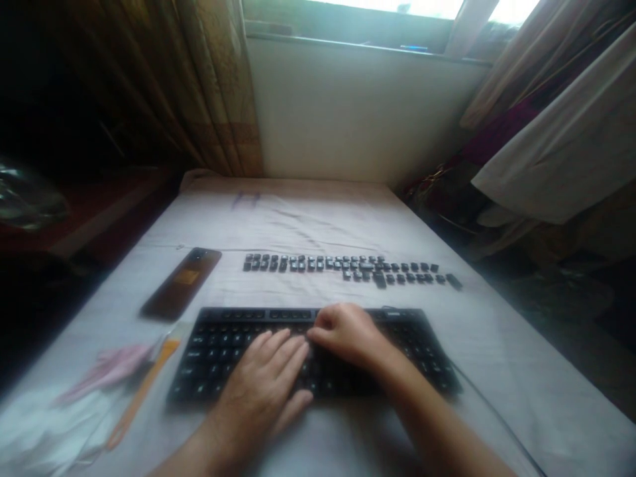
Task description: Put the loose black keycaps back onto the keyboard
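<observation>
A black keyboard (209, 358) lies across the cloth-covered surface in front of me, with keys on its left and right parts. My left hand (271, 371) rests flat on its middle, fingers stretched out and thumb apart. Just right of it, my right hand (342, 331) is curled over the upper middle of the keyboard, thumb and fingertips pinched together. Whatever the pinch holds, if anything, is hidden. Beyond the keyboard, loose black keycaps (313, 264) are laid out in uneven rows.
A dark phone (181, 283) lies at the left. Nearer me are an orange-handled brush (144, 391), a pink cloth (112, 371) and a white crumpled cloth (59, 424). The keyboard's cable (497, 414) runs off at the right. A curtain (218, 86) and a window stand behind.
</observation>
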Motion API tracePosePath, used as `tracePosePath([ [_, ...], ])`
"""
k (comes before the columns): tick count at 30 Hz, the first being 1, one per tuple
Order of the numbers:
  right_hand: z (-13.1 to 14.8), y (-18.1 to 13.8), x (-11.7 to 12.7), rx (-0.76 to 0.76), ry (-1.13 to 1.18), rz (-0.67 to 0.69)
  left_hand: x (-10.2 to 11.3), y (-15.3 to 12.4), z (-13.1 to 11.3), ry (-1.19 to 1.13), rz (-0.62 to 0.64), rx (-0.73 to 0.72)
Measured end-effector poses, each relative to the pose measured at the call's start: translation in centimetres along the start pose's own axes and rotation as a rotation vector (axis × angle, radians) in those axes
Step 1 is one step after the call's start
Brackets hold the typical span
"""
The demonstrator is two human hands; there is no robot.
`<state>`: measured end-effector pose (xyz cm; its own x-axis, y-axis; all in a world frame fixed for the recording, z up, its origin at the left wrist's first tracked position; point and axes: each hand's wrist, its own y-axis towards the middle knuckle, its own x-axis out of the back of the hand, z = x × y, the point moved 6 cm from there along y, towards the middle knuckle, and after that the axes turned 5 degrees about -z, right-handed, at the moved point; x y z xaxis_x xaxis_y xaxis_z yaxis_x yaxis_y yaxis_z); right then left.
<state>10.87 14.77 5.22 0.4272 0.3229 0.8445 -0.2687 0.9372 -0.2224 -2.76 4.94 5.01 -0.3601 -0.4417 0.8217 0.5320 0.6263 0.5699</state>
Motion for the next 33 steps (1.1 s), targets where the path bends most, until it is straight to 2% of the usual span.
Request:
tracePosePath([
  [12,-0.1,0.1,0.5,0.053,0.066,0.031,0.1,0.0,-0.1,-0.004,-0.023,-0.016],
  [21,-1.3,0.0,0.7,0.051,0.426,0.193,-0.1,-0.3,-0.1,-0.018,-0.007,-0.018],
  [24,-2.3,-0.2,2.4,0.046,0.490,0.157,0.3,-0.2,0.2,-0.035,-0.031,-0.018],
  [28,-4.4,-0.6,5.8,-0.026,0.501,0.025,0.9,0.0,1.8,-0.047,-0.052,0.018],
  [33,-6.4,0.2,9.1,-0.042,0.337,-0.122,0.9,0.0,4.1,-0.032,-0.052,0.060],
])
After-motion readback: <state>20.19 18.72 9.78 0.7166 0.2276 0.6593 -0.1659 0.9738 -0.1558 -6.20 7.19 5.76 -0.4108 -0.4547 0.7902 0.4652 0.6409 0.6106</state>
